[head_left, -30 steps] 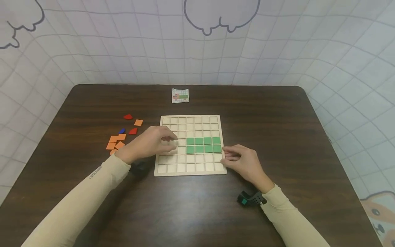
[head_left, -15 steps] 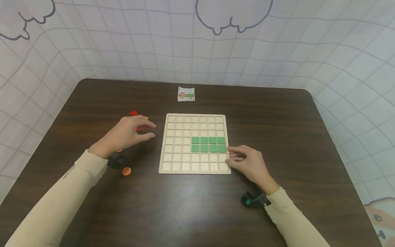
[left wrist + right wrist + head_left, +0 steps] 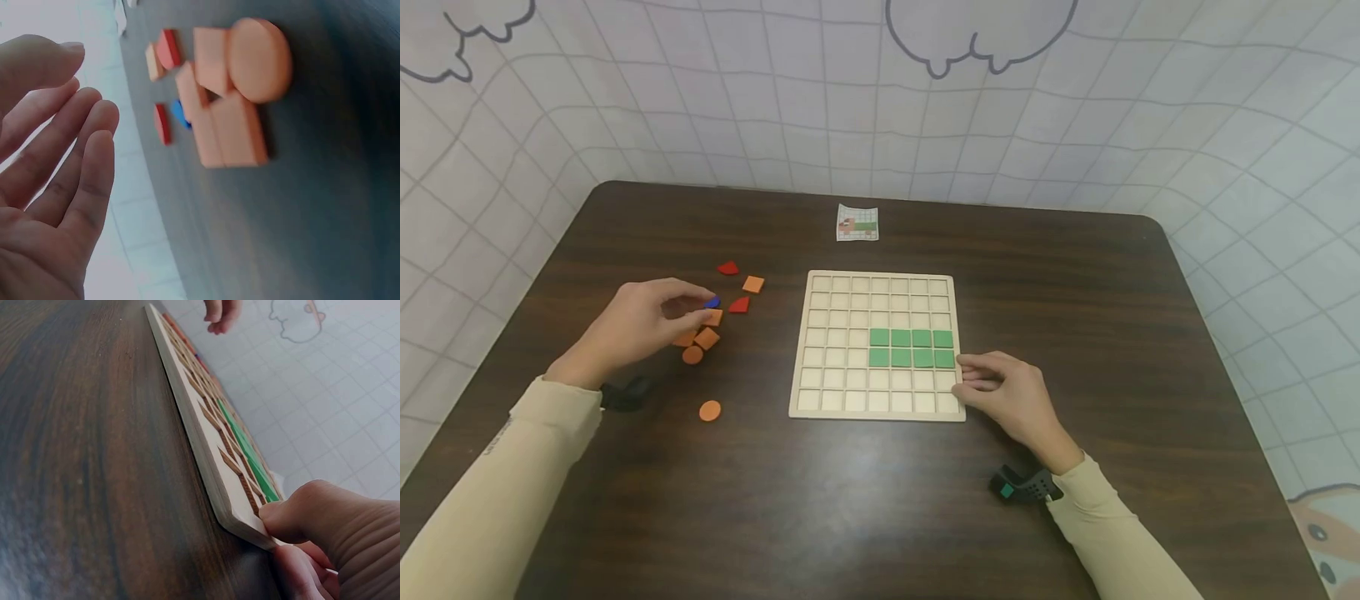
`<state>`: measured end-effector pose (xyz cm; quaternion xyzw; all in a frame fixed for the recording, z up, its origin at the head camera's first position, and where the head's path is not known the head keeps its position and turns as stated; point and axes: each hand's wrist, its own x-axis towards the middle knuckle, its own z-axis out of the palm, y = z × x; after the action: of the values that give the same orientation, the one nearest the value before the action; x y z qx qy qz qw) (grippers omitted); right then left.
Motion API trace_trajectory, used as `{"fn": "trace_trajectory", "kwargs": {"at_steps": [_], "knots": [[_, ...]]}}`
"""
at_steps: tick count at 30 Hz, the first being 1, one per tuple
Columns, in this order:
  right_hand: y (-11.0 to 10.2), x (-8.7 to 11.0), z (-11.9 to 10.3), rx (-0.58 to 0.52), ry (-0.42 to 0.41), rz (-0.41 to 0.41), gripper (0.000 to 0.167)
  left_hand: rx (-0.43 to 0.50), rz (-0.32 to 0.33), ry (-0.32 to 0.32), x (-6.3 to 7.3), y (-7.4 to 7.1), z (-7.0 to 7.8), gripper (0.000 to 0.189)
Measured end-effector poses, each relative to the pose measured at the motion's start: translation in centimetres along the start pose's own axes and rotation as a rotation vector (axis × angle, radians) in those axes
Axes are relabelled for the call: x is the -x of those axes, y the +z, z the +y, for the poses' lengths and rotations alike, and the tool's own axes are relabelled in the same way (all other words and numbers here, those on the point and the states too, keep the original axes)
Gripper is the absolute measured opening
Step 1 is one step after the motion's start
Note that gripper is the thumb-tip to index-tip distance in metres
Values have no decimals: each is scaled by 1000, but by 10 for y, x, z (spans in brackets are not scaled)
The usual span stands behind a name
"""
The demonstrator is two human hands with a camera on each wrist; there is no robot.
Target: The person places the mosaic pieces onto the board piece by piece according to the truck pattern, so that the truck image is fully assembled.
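A square wooden grid board [image 3: 831, 379] lies on the table, with two rows of green square tiles [image 3: 912, 347] in cells at its right side. My right hand [image 3: 1009, 396] pinches the board's right edge; in the right wrist view the thumb [image 3: 300, 512] lies on top and fingers are underneath. Over the loose pieces at the left hovers my left hand [image 3: 636, 325], fingers apart from the thumb and nothing between them in the left wrist view. Below it are orange square tiles [image 3: 237, 131], an orange round tile [image 3: 259, 59] and a blue piece [image 3: 712, 302]. The hand partly hides them in the head view.
Two red pieces [image 3: 739, 305] and an orange square [image 3: 753, 285] lie between the left hand and the board. Another orange round tile [image 3: 710, 411] lies nearer the front. A small printed pattern card [image 3: 857, 223] is behind the board, towards the table's back edge.
My left hand has moved left from above the board to over the loose pieces. My right hand stays at the board's edge. The head view has shifted slightly.
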<state>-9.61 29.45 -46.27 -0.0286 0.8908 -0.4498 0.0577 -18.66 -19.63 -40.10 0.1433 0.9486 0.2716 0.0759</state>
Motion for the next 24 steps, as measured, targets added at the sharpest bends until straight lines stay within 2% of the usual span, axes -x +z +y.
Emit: {"fn": "trace_trajectory", "kwargs": {"at_steps": [3, 8, 14, 19, 24], "knots": [[1, 0, 1, -6, 6, -2, 41, -9, 16, -11, 6, -1, -11, 32], [1, 0, 1, -4, 6, 5, 40, -5, 8, 8, 15, -1, -27, 32], [2, -2, 0, -3, 7, -3, 40, -49, 43, 30, 23, 3, -39, 35], [1, -1, -1, -10, 7, 10, 39, -59, 66, 50, 22, 10, -44, 32], [1, -1, -1, -21, 5, 11, 40, -52, 32, 21, 23, 13, -44, 31]]}}
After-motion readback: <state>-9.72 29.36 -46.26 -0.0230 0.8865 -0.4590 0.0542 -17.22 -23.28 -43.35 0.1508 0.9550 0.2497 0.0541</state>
